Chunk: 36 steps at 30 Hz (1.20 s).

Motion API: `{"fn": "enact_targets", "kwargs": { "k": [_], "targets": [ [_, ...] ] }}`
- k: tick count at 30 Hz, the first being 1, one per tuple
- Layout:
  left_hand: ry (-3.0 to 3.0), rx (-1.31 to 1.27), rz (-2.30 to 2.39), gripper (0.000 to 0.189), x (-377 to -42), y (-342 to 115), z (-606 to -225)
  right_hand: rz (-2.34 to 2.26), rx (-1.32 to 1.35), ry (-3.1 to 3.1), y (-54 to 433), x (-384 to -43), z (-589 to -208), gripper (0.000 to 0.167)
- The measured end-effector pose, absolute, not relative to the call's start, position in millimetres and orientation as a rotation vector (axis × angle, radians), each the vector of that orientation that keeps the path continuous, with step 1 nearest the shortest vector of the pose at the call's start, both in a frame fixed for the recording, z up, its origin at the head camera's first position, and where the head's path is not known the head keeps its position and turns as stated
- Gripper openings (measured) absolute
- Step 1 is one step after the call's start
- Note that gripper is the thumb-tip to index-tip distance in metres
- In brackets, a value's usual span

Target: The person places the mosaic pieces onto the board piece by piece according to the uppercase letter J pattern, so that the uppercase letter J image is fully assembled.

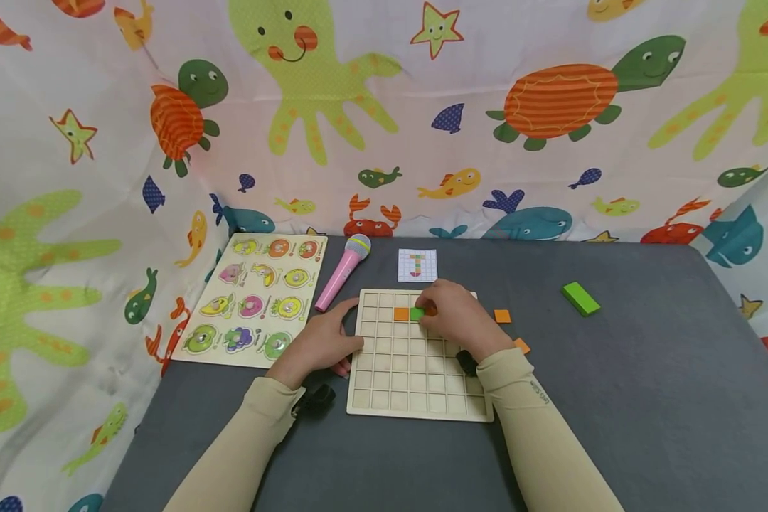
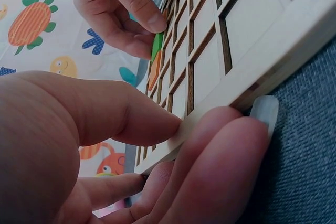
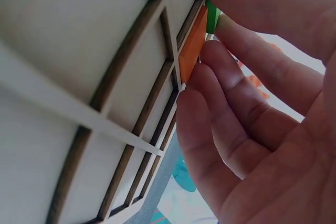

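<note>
A square wooden grid board (image 1: 416, 368) lies on the dark table. At its left edge my left hand (image 1: 323, 341) grips the rim, the thumb (image 2: 142, 111) on top and fingers against the side. Over the upper rows, my right hand (image 1: 456, 313) pinches a green square tile (image 3: 211, 17) between thumb and index finger; the tile stands tilted at the grid. To its left an orange square tile (image 1: 401, 313) sits in a cell. Another orange tile (image 3: 193, 45) lies in a cell beneath my right fingers, mostly covered in the head view.
Behind the board lies a card (image 1: 417, 265) with a coloured J-shaped pattern. Loose orange tiles (image 1: 502, 316) lie right of the board, and a green block (image 1: 580, 299) is farther right. A pink toy microphone (image 1: 343, 272) and a fruit puzzle board (image 1: 251, 299) lie left.
</note>
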<state>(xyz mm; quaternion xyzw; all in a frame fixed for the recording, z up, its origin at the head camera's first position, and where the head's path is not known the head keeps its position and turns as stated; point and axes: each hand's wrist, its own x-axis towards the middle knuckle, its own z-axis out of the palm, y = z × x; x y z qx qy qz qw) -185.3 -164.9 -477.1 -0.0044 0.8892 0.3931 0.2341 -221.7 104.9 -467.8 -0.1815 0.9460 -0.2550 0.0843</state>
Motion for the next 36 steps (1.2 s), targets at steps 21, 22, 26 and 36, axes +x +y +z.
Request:
{"fn": "enact_targets", "kwargs": {
  "k": [21, 22, 26, 36],
  "targets": [
    [2.444, -0.017, 1.09, 0.082, -185, -165, -476, -0.775, -0.517, 2.859, 121, -217, -457, 0.029],
    [2.441, -0.016, 1.089, 0.082, -185, -165, -476, -0.794, -0.498, 2.861, 126, -215, -455, 0.029],
    [2.438, -0.028, 1.089, 0.083, -185, -164, -475, -0.81, -0.403, 2.879, 154, -207, -451, 0.029],
    [2.441, -0.024, 1.075, 0.082, -185, -162, -476, -0.743, -0.254, 2.914, 232, -187, -454, 0.03]
  ]
}}
